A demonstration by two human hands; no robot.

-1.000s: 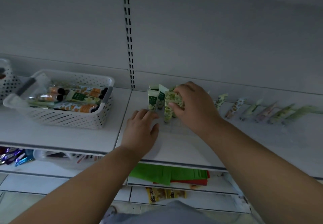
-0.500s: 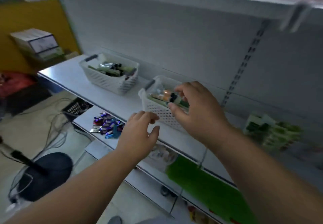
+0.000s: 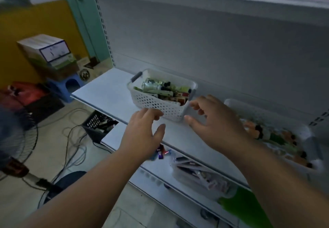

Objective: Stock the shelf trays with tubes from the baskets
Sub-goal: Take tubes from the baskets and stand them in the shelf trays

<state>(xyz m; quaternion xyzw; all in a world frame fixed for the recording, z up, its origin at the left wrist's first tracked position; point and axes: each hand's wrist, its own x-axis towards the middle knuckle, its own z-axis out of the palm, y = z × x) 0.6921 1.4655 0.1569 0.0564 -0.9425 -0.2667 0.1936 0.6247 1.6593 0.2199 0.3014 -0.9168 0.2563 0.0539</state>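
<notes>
A white perforated basket full of several tubes stands on the white shelf. A second white basket, blurred, sits further right with tubes lying in it. My left hand hovers just in front of the first basket, fingers relaxed and empty. My right hand hangs beside that basket's right end, fingers spread, thumb apart, holding nothing. Neither hand touches a basket.
Below the shelf, a lower shelf carries small purple packets, a clear bag and a green sheet. On the floor at left are a fan, cables, a black crate, a blue stool and stacked boxes.
The view has swung left from the standing green tubes to the baskets. My right hand has let go of the tubes it gripped and has opened; both hands now hover by the left basket.
</notes>
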